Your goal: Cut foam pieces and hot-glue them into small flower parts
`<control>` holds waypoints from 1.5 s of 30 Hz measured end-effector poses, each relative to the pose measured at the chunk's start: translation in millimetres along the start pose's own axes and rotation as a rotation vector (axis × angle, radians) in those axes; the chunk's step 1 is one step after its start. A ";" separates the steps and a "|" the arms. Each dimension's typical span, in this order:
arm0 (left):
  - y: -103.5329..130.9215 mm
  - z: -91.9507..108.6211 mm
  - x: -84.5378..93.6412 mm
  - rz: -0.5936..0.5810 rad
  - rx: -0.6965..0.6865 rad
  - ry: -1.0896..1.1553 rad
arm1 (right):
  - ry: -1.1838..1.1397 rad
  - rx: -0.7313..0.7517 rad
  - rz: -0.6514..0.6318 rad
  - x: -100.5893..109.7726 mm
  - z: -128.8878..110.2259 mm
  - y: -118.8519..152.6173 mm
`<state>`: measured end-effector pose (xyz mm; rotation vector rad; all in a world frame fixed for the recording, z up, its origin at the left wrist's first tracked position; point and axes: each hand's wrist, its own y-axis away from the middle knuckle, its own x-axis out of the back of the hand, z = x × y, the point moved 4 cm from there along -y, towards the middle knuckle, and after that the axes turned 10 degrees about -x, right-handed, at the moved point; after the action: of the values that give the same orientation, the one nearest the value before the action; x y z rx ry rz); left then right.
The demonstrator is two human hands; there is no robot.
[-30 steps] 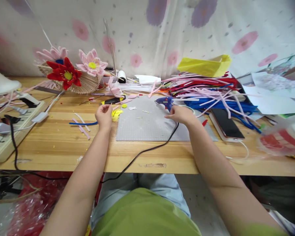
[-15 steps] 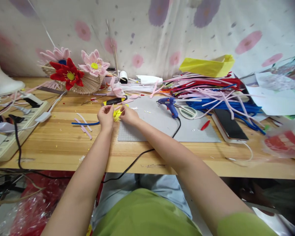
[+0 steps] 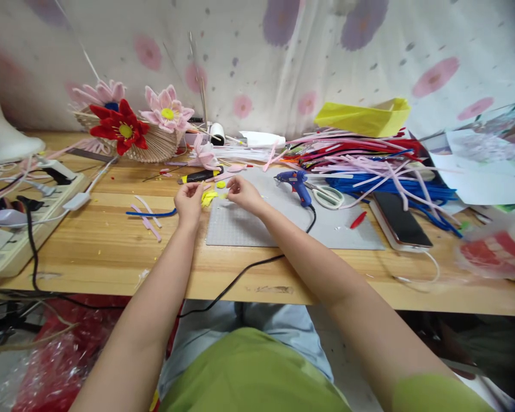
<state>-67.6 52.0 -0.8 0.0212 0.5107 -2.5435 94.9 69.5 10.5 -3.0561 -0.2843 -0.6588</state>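
Note:
My left hand (image 3: 189, 201) is closed in a pinch at the left edge of the grey cutting mat (image 3: 257, 226); whatever lies between its fingertips is too small to name. Right beside it sits a little heap of yellow strips (image 3: 208, 198). A small yellow disc (image 3: 220, 185) lies just behind, between the two hands. Over the mat, my right hand (image 3: 244, 195) has its thumb and fingers drawn together, and what they hold, if anything, is too small to make out. A blue fuzzy stem (image 3: 151, 214) and pink pieces (image 3: 150, 226) lie left of my left hand.
A blue glue gun (image 3: 296, 183) and scissors (image 3: 327, 196) lie on the mat. Behind are bundles of fuzzy stems (image 3: 369, 166) and a red flower (image 3: 122, 129). A phone (image 3: 401, 220) lies right, a power strip (image 3: 47, 217) left. A black cord (image 3: 236, 283) crosses the front edge.
My right hand has moved right, away from my left hand, so a gap now separates them. The yellow strips and disc between them show more clearly. My left hand has hardly moved.

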 end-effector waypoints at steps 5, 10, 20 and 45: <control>18.0 3.5 -20.3 -0.458 -0.028 -0.031 | -0.191 -0.022 -0.001 38.5 22.2 15.4; 38.6 12.0 -32.3 -0.825 -0.186 -0.217 | -0.031 0.116 0.090 68.3 40.7 29.3; 41.0 7.4 -32.4 -0.899 -0.303 -0.299 | 0.032 0.233 0.131 52.9 41.1 31.0; 44.3 9.9 -35.6 -0.876 -0.293 -0.350 | 0.011 0.296 0.072 29.6 25.3 41.2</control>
<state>-13.6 31.7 -3.1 -0.9215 0.8814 -3.1461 139.0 35.2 0.9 -2.7657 -0.2450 -0.5719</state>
